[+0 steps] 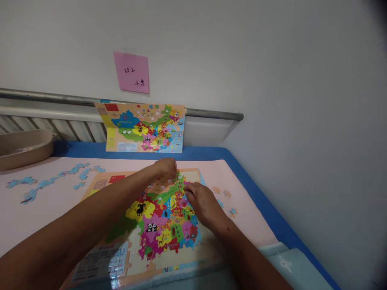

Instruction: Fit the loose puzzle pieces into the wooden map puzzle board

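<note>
A colourful map jigsaw puzzle (pixel 152 228) lies in its tray frame on the bed, with many pieces joined and bare pale board showing at its right and lower edges. My left hand (pixel 167 167) is closed at the puzzle's upper edge, its fingertips turned down and mostly hidden. Just to the right, my right hand (pixel 203 201) is closed with fingers pressed together over the puzzle's upper right part. Whatever either hand pinches cannot be made out.
Loose blue pieces (pixel 44 184) lie to the left, and a few orange and blue pieces (pixel 226 194) to the right. A printed reference map (pixel 145 129) leans on the metal rail (pixel 214 114). A beige basin (pixel 26 149) stands far left. A pink note (pixel 132 72) hangs on the wall.
</note>
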Available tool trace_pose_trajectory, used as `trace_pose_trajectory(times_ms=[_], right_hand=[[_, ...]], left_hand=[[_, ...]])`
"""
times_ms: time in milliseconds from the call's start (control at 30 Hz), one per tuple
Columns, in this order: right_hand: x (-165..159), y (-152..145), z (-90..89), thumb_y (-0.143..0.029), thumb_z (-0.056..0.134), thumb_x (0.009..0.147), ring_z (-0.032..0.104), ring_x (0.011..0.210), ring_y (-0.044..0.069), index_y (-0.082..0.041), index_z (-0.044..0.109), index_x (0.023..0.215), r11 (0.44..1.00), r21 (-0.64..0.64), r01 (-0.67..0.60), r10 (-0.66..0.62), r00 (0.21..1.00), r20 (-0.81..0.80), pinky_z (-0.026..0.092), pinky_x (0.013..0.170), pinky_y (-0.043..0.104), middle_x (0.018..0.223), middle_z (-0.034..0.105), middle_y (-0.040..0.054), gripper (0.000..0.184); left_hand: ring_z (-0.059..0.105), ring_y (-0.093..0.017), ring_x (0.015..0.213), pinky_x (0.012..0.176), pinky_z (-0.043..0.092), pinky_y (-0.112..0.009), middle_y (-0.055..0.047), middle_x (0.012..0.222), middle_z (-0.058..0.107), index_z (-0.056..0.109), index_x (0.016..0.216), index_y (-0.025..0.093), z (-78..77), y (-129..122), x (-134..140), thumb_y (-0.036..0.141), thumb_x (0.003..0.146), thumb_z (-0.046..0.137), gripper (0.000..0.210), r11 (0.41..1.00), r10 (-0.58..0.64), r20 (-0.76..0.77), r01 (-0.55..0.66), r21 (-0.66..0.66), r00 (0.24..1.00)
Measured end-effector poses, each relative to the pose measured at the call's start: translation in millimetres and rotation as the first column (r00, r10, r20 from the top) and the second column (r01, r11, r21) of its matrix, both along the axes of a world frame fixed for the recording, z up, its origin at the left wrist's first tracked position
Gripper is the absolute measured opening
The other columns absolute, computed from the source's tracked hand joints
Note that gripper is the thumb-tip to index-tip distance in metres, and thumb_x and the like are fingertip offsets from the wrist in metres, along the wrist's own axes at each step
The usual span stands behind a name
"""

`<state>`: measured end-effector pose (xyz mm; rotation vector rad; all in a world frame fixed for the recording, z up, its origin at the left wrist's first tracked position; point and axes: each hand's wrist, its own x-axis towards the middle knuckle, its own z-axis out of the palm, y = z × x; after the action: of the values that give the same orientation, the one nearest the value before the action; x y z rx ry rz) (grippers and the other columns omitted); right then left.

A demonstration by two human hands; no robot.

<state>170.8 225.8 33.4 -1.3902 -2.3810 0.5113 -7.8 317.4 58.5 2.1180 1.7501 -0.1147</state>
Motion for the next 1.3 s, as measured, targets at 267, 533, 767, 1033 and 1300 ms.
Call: trace_pose_trajectory(times_ms=[267, 533, 767, 1033, 1300], right_hand=[[-0.4, -0.4, 0.2, -0.013, 0.047, 0.096, 0.058, 0.082, 0.018, -0.018, 0.067, 0.088, 1.000, 0.003, 0.012, -0.012, 1.000, 0.011, 0.036, 0.074, 0.025, 0.088, 0.065, 0.0052, 0.022], [-0.5, 0.6, 0.3, -0.012, 0.047, 0.095, 0.058, 0.081, 0.017, -0.018, 0.067, 0.086, 1.000, 0.000, 0.012, -0.012, 1.000, 0.011, 0.036, 0.073, 0.024, 0.086, 0.065, 0.0045, 0.022], [1.4, 0.9, 0.0, -0.013, 0.046, 0.096, 0.058, 0.084, 0.017, -0.018, 0.067, 0.089, 1.000, 0.002, 0.015, -0.015, 1.000, -0.018, 0.037, 0.075, 0.025, 0.089, 0.065, 0.0049, 0.022], [2.0, 1.7, 2.5, -0.014, 0.048, 0.095, 0.057, 0.084, 0.018, -0.019, 0.068, 0.089, 0.999, -0.019, 0.026, -0.027, 0.999, -0.029, 0.037, 0.074, 0.025, 0.089, 0.065, 0.0051, 0.021], [0.0, -0.1, 3.7, -0.013, 0.047, 0.095, 0.057, 0.081, 0.017, -0.018, 0.066, 0.084, 1.000, -0.017, 0.012, -0.012, 1.000, 0.006, 0.035, 0.073, 0.025, 0.085, 0.065, 0.0048, 0.023]], left_hand=[[0.065, -0.021, 0.066, 0.054, 0.044, -0.025, -0.007, 0.073, 0.072, 0.076, 0.081, 0.018, -1.4, -1.1, -4.4, 0.022, 0.066, 0.069, 0.016, 0.999, -0.007, -0.008, 0.008, 0.035, 1.000], [0.066, -0.020, 0.072, 0.054, 0.043, -0.023, -0.002, 0.074, 0.072, 0.077, 0.080, 0.021, -7.4, -2.0, -7.4, 0.029, 0.068, 0.075, 0.015, 1.000, 0.002, 0.015, -0.002, 0.015, 1.000], [0.065, -0.020, 0.070, 0.058, 0.046, -0.023, -0.004, 0.076, 0.073, 0.077, 0.083, 0.019, 4.3, -7.4, -2.8, 0.024, 0.069, 0.072, 0.017, 0.999, -0.026, -0.023, 0.026, -0.026, 0.999], [0.066, -0.022, 0.066, 0.058, 0.049, -0.026, -0.010, 0.076, 0.074, 0.077, 0.083, 0.014, 14.4, -6.0, 6.2, 0.015, 0.065, 0.068, 0.021, 0.992, -0.101, -0.103, 0.093, -0.084, 0.990], [0.067, -0.024, 0.069, 0.060, 0.051, -0.028, -0.013, 0.079, 0.074, 0.077, 0.085, 0.012, 17.2, -10.9, 8.4, 0.017, 0.068, 0.067, 0.020, 0.993, -0.103, -0.139, 0.094, -0.072, 0.985]])
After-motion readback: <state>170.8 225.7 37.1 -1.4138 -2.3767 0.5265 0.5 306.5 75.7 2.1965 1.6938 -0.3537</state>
